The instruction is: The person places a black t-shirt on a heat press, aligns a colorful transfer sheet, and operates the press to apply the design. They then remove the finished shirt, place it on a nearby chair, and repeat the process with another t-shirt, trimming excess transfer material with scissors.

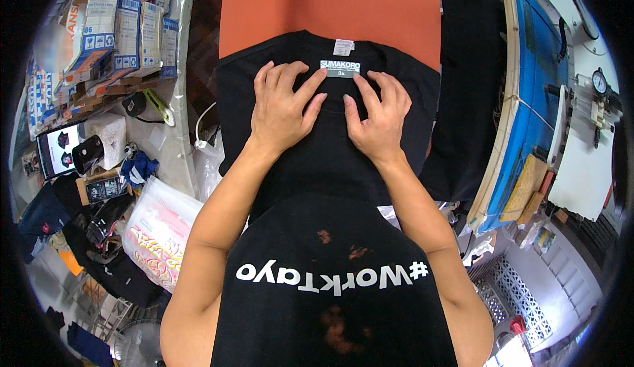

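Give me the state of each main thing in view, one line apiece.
Left hand: open, palm down
Right hand: open, palm down
Shirt: laid out on board
Label: flat, between index fingertips
Tag: above label
Board: partly covered
Screen: lit
Gauge: reading illegible

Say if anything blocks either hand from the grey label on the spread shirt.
Nothing visible does: fingers of the left hand and right hand are at opposite ends of the grey label on the spread shirt.

Head fisheye looks down from near the spread shirt (335,129).
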Available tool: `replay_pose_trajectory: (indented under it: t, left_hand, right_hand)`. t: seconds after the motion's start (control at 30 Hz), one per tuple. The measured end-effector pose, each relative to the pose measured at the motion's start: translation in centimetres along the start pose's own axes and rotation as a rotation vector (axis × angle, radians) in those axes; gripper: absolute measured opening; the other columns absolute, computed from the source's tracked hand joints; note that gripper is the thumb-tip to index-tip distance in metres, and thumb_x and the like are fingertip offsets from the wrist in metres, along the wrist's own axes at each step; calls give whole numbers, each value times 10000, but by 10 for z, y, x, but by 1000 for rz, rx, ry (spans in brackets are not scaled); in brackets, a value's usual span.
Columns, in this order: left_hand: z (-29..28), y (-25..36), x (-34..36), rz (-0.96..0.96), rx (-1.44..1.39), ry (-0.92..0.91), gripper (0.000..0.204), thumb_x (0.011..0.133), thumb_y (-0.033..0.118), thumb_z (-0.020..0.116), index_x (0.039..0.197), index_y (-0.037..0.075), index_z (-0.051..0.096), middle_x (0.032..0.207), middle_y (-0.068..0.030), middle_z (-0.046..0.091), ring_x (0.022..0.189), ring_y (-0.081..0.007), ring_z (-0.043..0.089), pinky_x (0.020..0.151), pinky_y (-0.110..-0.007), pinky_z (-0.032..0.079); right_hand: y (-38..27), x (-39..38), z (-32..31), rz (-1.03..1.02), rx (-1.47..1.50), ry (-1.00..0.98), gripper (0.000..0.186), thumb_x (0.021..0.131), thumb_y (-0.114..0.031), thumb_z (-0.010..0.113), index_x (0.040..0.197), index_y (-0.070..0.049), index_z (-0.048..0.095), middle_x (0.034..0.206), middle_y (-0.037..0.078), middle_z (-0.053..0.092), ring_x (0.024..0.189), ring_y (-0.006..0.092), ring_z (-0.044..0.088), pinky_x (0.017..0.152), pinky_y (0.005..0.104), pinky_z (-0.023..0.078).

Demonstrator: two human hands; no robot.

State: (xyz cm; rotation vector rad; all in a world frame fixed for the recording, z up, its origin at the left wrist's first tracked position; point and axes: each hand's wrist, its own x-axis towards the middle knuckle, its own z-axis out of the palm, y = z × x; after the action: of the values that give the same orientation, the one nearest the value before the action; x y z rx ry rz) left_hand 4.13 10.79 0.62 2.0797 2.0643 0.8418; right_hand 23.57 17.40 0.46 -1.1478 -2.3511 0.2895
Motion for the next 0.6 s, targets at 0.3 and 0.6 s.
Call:
replay_pose_trajectory:
  t: [0.3,0.6]
  left_hand:
    - [3,1,-1,-33,-38,24,366,864,203,731,1227,160,698,1179,-95,592,1162,-296,539,1086,-527,347]
    - [-54,33,33,-106,-468,270,175,839,-27,656,988,49,706,1035,-121,617,965,-279,618,884,-377,485]
  right_hand:
    - [-6,8,-4,25,4,-9,395,823,-268,754,1176,-99,703,1249,119,592,1231,333,520,1027,496,353]
    - [42,23,-96,-24,-55,191,85,782,-115,750,849,-86,706,930,106,665,941,301,644,843,409,508]
